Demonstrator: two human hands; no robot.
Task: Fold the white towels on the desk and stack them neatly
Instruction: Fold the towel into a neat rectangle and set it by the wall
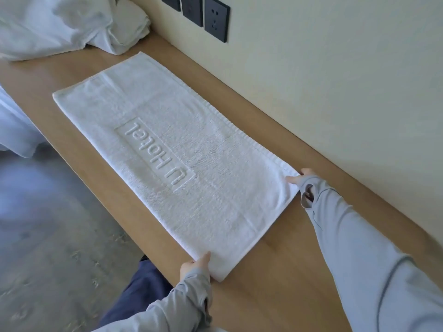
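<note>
A white towel [167, 149] with raised "U Hotel" lettering lies spread flat along the wooden desk [275, 283]. My left hand [195, 263] pinches its near left corner at the desk's front edge. My right hand [300, 179], mostly covered by a grey sleeve, pinches the near right corner close to the wall. A heap of crumpled white towels [64, 25] lies at the far end of the desk.
A cream wall [335, 80] runs along the desk's right side, with dark power sockets [215, 19] above the far part. Left of the desk is grey floor [48, 224]. White cloth [14, 125] hangs at the left edge.
</note>
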